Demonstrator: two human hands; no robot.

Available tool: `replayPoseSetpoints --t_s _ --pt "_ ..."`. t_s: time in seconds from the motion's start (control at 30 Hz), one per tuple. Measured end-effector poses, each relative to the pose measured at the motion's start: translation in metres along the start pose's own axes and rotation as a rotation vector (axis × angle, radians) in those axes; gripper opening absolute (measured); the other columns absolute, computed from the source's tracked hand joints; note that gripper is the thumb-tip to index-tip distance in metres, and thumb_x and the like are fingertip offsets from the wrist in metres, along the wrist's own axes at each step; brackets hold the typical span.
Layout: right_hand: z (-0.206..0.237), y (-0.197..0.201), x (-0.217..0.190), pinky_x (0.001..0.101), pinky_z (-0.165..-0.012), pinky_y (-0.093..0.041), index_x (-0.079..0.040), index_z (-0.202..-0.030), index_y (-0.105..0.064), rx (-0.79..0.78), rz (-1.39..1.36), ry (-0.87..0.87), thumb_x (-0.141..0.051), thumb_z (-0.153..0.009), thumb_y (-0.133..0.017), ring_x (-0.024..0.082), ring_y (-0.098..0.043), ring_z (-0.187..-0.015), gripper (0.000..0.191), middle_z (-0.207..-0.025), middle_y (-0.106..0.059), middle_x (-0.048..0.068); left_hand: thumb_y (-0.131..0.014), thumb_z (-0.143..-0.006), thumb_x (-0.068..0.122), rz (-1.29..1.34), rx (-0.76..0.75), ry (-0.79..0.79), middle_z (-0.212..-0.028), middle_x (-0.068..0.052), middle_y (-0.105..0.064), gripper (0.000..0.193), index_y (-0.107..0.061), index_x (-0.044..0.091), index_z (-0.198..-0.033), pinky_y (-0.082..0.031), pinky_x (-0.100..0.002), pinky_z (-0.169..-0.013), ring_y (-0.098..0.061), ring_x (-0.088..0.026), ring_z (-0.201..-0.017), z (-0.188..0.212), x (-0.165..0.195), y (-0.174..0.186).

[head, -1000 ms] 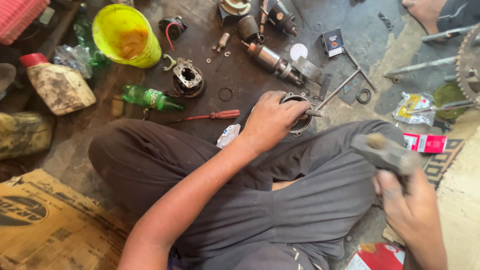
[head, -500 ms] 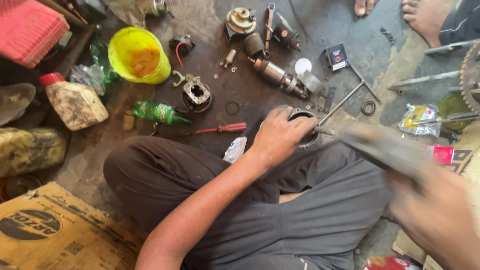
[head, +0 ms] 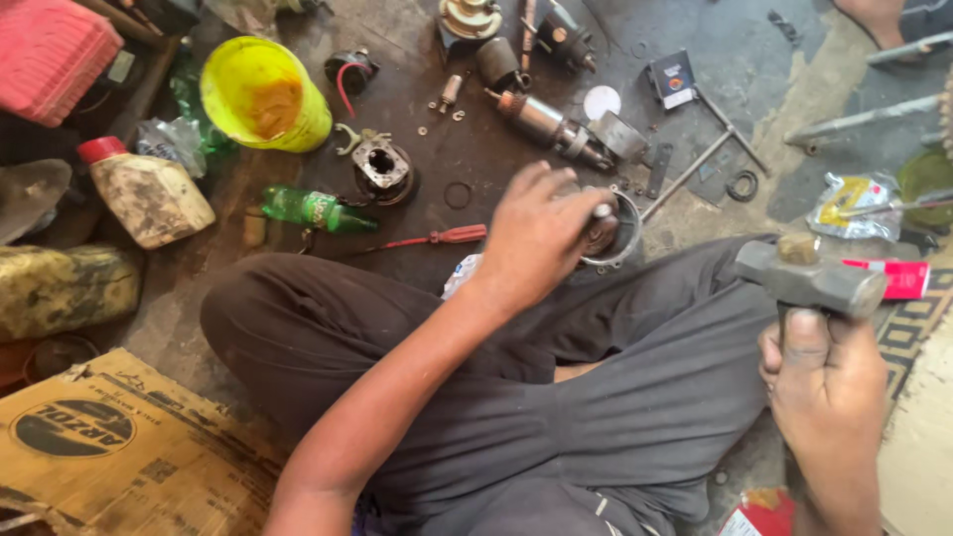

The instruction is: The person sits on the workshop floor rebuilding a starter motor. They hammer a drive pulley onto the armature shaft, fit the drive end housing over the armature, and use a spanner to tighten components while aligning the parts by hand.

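Note:
I sit cross-legged on an oily floor. My left hand (head: 536, 238) is closed around a round metal motor housing (head: 617, 230) that rests on the floor in front of my knee, with a small pin sticking up at its top. My right hand (head: 824, 382) grips the handle of a steel hammer (head: 809, 278), raised over my right knee, to the right of the housing and apart from it.
A red-handled screwdriver (head: 437, 238), green bottle (head: 316, 209), yellow tub (head: 263, 94), dirty jug (head: 149, 197) and another motor part (head: 384, 169) lie to the left. A motor armature (head: 551, 127), T-wrench (head: 700, 159) and washers lie ahead. A cardboard box (head: 109, 447) sits at bottom left.
The hammer in my right hand has swung and now stands raised and steady above my right knee. My left hand stays on the housing.

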State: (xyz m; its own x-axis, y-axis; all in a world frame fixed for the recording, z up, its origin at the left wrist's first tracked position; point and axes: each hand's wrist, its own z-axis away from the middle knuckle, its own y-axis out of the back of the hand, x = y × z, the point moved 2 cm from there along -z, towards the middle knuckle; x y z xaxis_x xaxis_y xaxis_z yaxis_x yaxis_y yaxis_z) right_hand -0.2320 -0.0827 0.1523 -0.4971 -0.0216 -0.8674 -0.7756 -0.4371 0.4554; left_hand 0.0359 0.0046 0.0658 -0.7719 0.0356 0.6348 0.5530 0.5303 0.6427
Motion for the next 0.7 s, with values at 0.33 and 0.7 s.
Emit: replayPoseSetpoints --t_s 0.33,0.7 --pt "0.001 -0.006 0.016 0.0211 -0.055 -0.038 0.0 -0.129 -0.053 -0.099 -0.068 -0.015 -0.02 -0.11 -0.054 0.005 -0.046 -0.064 0.028 -0.08 -0.054 0.002 -0.065 -0.092 0.024 -0.192 -0.173 -0.047 -0.101 -0.004 -0.075 0.018 -0.066 0.015 -0.107 -0.037 -0.055 -0.114 -0.063 -0.036 -0.118 -0.001 0.006 -0.006" --pt "0.0 -0.016 -0.056 0.0281 -0.073 -0.052 0.004 -0.133 -0.06 -0.123 0.378 0.375 -0.011 -0.105 -0.065 0.01 -0.064 -0.073 0.032 -0.09 -0.068 0.007 -0.065 -0.088 0.012 -0.025 -0.074 0.04 -0.095 -0.007 -0.073 0.027 -0.064 0.015 -0.114 -0.051 -0.046 -0.076 -0.065 -0.031 -0.092 0.006 -0.006 -0.02"
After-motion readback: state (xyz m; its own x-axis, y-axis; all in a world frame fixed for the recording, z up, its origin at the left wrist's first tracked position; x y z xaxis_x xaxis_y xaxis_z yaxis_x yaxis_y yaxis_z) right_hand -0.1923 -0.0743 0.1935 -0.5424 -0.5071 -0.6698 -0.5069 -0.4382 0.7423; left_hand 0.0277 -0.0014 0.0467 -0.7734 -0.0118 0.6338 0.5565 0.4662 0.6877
